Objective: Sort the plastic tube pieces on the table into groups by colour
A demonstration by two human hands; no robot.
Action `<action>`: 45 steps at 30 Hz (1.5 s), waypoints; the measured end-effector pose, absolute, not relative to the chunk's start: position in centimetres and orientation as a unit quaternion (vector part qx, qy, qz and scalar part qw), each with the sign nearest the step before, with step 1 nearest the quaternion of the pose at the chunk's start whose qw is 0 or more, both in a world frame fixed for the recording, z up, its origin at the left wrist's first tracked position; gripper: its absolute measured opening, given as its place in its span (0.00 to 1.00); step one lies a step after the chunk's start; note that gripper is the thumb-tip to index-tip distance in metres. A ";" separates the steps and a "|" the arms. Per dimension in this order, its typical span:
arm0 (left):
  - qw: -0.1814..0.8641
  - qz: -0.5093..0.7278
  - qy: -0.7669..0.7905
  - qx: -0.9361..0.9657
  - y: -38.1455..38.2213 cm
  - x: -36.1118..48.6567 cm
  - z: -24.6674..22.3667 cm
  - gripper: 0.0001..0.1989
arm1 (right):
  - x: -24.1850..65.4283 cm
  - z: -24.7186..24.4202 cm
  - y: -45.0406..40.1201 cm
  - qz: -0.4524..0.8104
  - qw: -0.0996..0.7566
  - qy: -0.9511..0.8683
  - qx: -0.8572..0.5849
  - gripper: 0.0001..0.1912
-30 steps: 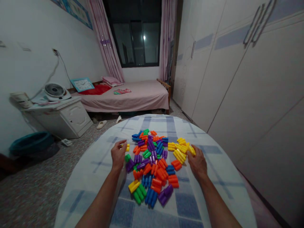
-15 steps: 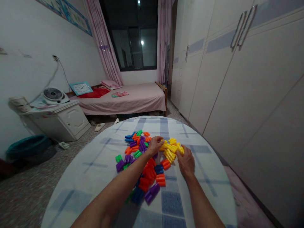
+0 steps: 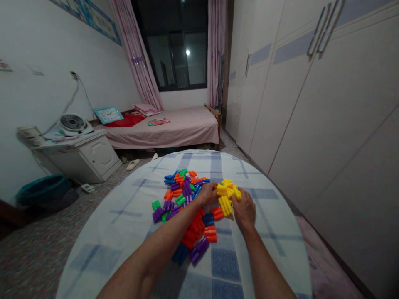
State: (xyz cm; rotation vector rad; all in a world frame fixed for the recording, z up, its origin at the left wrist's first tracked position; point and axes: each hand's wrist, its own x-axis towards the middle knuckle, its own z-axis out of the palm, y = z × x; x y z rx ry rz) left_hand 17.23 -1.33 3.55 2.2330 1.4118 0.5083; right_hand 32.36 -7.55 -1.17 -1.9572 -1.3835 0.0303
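Yellow plastic building blocks [image 3: 225, 205] lie in a small cluster on the round table, between my two hands. My left hand [image 3: 208, 193] reaches over the mixed pile from the left. Its bent fingers close at the left end of a yellow block [image 3: 221, 190]; its thumb is hidden. At the cluster's right side, the curled fingers of my right hand [image 3: 245, 208] grip another yellow block [image 3: 237, 194]. Left of and below the yellow ones spreads a heap of orange [image 3: 210, 234], purple [image 3: 199, 251], blue [image 3: 208, 219] and green blocks [image 3: 156, 204], partly covered by my left forearm.
A white and blue checked cloth [image 3: 268, 257] covers the table. Beyond its far edge stands a bed [image 3: 183, 128] with a pink sheet. A white cabinet [image 3: 99, 160] carrying a fan [image 3: 74, 123] is at the left, and tall wardrobes [image 3: 311, 124] line the right.
My left hand has shifted slightly right, and the yellow blocks beside it have moved right, closer together. Blue blocks behind the left hand now show. My right hand has stayed nearly in place.
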 end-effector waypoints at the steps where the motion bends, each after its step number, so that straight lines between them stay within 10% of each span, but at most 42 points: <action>1: 0.230 0.192 0.500 0.813 -1.6 17.3 3.6 0.16 | 32.4 -1.1 -7.6 0.015 0.364 -0.537 -0.761 0.21; 23: 0.061 0.121 0.523 0.842 -10.7 16.7 3.3 0.13 | 32.7 -1.1 -7.6 0.016 0.367 -0.546 -0.753 0.24; 30: 0.064 0.277 0.547 0.787 -12.1 13.4 6.2 0.13 | 32.6 -1.0 -7.6 0.015 0.354 -0.548 -0.758 0.23; 45: 0.117 0.162 0.522 0.829 -16.1 4.3 4.0 0.35 | 32.7 -1.0 -7.7 0.007 0.338 -0.551 -0.763 0.23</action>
